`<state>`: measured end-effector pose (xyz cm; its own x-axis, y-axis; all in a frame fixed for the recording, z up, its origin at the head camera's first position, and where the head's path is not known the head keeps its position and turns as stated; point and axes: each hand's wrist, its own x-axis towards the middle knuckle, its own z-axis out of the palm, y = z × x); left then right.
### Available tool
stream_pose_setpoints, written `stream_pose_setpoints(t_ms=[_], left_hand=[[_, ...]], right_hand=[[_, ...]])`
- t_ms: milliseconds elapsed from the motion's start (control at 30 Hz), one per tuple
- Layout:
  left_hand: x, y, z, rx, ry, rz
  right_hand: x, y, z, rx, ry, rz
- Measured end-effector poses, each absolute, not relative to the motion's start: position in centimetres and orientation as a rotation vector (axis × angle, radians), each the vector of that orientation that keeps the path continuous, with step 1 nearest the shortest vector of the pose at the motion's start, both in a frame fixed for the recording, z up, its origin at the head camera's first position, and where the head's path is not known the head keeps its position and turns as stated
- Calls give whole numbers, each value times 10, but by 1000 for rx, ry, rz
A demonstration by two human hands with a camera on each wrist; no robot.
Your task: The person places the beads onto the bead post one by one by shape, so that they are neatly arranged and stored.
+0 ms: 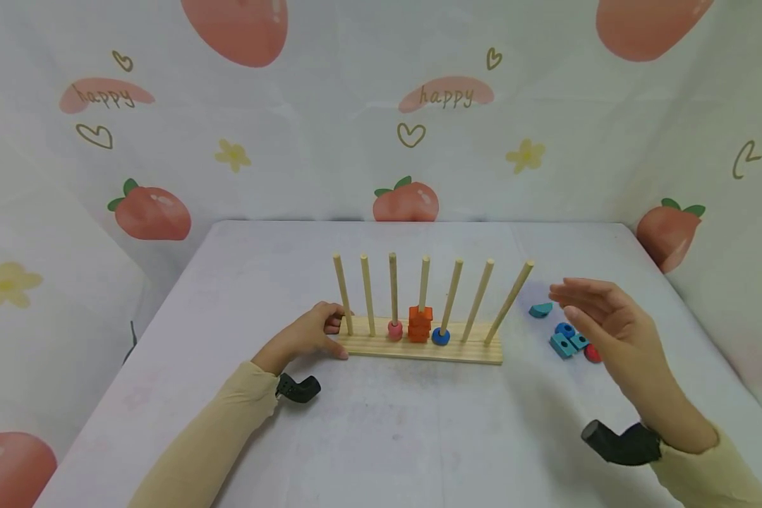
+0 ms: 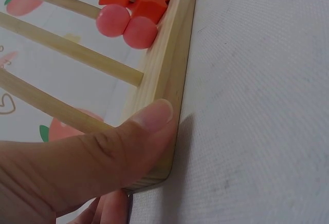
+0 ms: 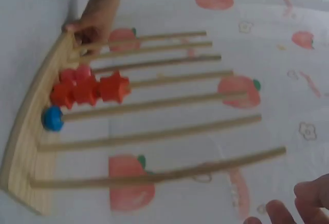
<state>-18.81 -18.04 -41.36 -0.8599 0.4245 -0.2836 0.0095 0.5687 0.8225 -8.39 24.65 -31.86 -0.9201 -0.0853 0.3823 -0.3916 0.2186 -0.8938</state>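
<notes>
My left hand (image 1: 314, 329) grips the left end of a wooden peg rack (image 1: 422, 354), thumb (image 2: 154, 115) on the base's front side and fingers behind. Seven upright pegs stand on the base. Two pink round beads (image 2: 113, 20) sit on the third peg from the left, three orange-red star beads (image 1: 420, 324) are stacked on the fourth, and a blue bead (image 1: 441, 336) is on the fifth. My right hand (image 1: 616, 328) is raised to the right of the rack, fingers loosely extended, holding nothing, near several loose beads.
Right of the rack lie a teal half-round bead (image 1: 540, 310), a blue bead (image 1: 565, 329), teal blocks (image 1: 563, 346) and a red bead (image 1: 593, 353), partly hidden by my right hand. A white cloth covers the table (image 1: 381, 437); a peach-print curtain (image 1: 330, 141) hangs behind.
</notes>
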Motion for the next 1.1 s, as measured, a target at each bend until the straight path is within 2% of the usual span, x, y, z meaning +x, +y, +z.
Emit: stream_pose_setpoints(t_ms=[300, 567, 1100], left_hand=[[-189, -181, -416, 355, 2344, 1244], [-187, -181, -413, 345, 2343, 1249], [-188, -180, -413, 349, 2339, 1248]], right_hand=[[-114, 302, -345, 238, -2491, 1529], [-138, 336, -373, 222, -2839, 1321], [-165, 351, -401, 287, -3232, 1155]])
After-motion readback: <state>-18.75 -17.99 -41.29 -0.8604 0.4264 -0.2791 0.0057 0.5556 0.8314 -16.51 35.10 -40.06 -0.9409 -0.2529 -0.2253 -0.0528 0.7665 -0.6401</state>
